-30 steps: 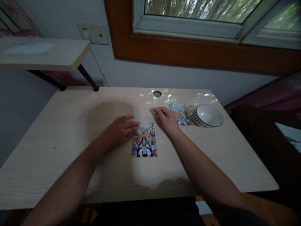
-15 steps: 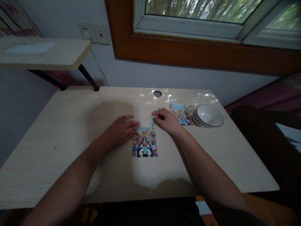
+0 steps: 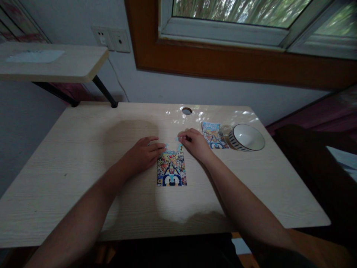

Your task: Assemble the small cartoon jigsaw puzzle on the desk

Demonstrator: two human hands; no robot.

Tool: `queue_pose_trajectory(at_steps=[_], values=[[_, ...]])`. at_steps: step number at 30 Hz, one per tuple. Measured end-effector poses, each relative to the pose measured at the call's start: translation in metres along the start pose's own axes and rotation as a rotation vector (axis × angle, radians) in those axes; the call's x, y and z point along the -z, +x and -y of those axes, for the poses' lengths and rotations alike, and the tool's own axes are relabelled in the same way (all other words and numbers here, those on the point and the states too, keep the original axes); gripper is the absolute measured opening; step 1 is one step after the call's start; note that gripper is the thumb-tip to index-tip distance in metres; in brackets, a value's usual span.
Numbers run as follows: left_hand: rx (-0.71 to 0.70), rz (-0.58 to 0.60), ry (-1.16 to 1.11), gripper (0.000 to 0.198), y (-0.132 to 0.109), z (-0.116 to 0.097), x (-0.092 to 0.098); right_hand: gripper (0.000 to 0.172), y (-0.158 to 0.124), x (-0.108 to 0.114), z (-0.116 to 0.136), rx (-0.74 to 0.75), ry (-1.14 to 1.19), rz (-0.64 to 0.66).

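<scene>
A colourful jigsaw puzzle (image 3: 172, 169) with a blue cartoon dog's face lies on the pale wooden table. Its top edge has a gap between the two upper corners. My left hand (image 3: 146, 152) rests flat with fingers stretched out, the fingertips touching the puzzle's upper left corner. Between the thumb and fingers of my right hand (image 3: 196, 143) is a small light-blue puzzle piece (image 3: 177, 139), mostly covered by the fingertips. It is held just above the puzzle's upper right corner. Beyond that hand lies a printed picture sheet (image 3: 213, 132) with a matching design.
A white bowl (image 3: 249, 137) with dark stripes outside stands right of the sheet. At the table's back is a round cable hole (image 3: 186, 111). A raised shelf (image 3: 80, 69) on black posts overhangs the back left, near wall sockets (image 3: 111, 39). A window is behind.
My right hand has shifted slightly left with the piece, towards the gap in the puzzle's top edge. My left hand stays in place.
</scene>
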State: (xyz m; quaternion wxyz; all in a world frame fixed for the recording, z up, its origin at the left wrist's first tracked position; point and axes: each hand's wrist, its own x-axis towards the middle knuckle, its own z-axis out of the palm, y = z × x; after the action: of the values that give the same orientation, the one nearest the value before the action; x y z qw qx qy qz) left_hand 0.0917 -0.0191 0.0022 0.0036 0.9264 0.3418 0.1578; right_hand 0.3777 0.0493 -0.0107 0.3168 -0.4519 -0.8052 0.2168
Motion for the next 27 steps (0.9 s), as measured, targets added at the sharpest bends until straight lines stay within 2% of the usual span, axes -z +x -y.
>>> queue_pose_trajectory(at_steps=[27], values=[[-0.012, 0.023, 0.000, 0.037, -0.0003, 0.0015, -0.0008, 0.011, -0.0002, -0.0054, -0.0039, 0.085, 0.016, -0.025]])
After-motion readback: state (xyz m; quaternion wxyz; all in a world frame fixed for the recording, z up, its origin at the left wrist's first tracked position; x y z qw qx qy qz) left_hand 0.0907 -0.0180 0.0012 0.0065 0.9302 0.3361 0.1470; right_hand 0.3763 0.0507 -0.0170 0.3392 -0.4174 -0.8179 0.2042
